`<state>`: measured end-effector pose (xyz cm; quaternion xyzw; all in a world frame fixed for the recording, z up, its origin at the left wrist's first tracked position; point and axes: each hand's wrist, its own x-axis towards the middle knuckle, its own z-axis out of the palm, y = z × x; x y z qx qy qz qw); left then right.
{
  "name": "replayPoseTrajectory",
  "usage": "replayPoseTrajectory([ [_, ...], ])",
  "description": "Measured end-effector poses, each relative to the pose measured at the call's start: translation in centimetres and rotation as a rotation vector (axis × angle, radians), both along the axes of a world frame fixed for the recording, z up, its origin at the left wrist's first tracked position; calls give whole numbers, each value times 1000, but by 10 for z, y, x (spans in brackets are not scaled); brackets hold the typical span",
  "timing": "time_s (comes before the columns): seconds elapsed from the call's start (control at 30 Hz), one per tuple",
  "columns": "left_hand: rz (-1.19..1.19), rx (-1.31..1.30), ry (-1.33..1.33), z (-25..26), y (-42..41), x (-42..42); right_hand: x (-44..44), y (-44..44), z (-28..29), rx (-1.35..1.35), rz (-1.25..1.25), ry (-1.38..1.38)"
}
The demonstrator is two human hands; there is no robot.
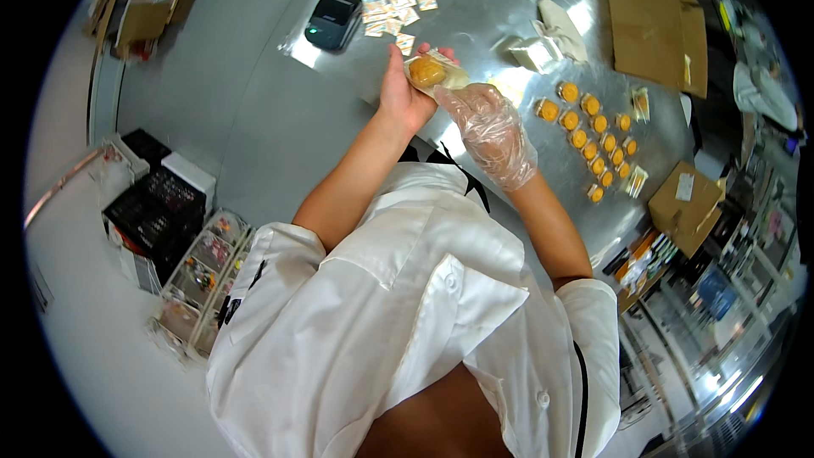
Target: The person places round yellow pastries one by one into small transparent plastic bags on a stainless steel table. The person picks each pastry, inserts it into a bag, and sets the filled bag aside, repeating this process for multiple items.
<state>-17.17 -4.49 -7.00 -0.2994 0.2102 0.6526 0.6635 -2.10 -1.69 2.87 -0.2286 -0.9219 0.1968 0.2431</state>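
Note:
A round golden pastry, seemingly a mooncake (426, 71), sits inside a clear plastic sleeve (453, 79) above the near edge of the steel table. My left hand (407, 100) is bare and supports the sleeve from below, fingertips showing past its far side. In a clear disposable glove, my right hand (493, 130) has its fingers at the sleeve's right end; the exact pinch is partly hidden. To the right, several similar pastries (590, 151) stand in rows in small clear trays. Two wrapped ones (640, 104) lie beside those rows.
A black portable printer (334, 19) with a green light stands at the table's left, beside scattered small printed sachets (394, 9). Behind my right hand are a white packaging stack (536, 54) and a pale cloth-like item (563, 28). Flattened cardboard (658, 38) and a carton (685, 207) border the right.

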Motion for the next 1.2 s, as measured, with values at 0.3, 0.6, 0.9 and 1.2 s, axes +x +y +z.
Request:
replayPoseTrajectory([
  [0.3, -273, 27, 26, 22, 24, 99, 106, -35, 7, -76, -369, -35],
  [0.6, -735, 275, 457, -4, 8, 240, 218, -51, -59, -1335, -1149, 691],
  [0.9, -684, -114, 2129, -85, 26, 230, 530, 71, -163, -1034, -1542, 780],
  [1.2, -1010, -233, 2195, -130, 16, 171, 684, 159, -282, -900, -1851, 1258],
])
